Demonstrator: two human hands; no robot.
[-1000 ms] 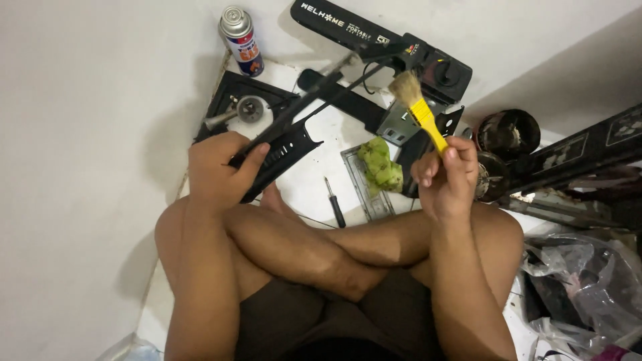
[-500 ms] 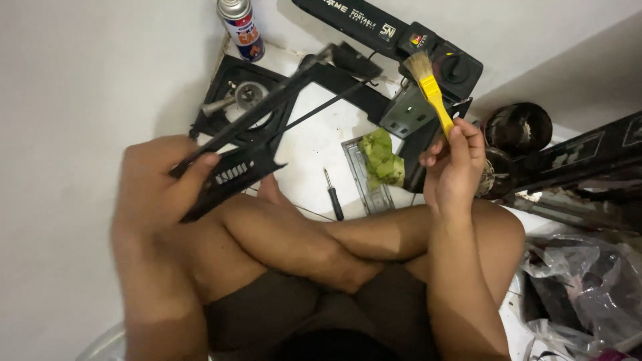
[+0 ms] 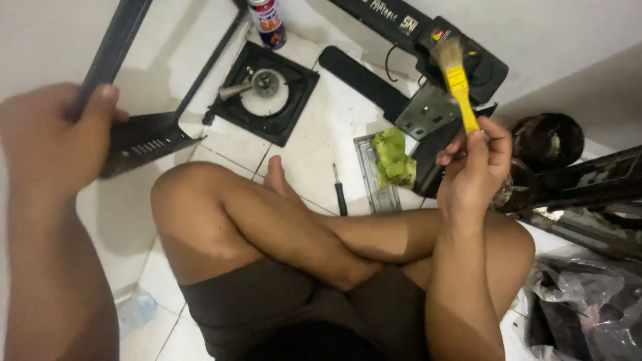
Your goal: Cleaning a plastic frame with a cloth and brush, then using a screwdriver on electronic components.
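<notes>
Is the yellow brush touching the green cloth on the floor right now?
No, the right hand holds the yellow brush raised with bristles up, well apart from the green cloth lying on the floor.

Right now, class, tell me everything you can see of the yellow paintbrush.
The paintbrush has a flat yellow handle, plastic by its look, and a tuft of pale, worn bristles. The right hand pinches the handle's lower end between fingers and thumb. It stands nearly upright, bristles up and tilted slightly left, held in the air in front of black appliance parts on the floor. Nothing but the hand touches it.
</notes>
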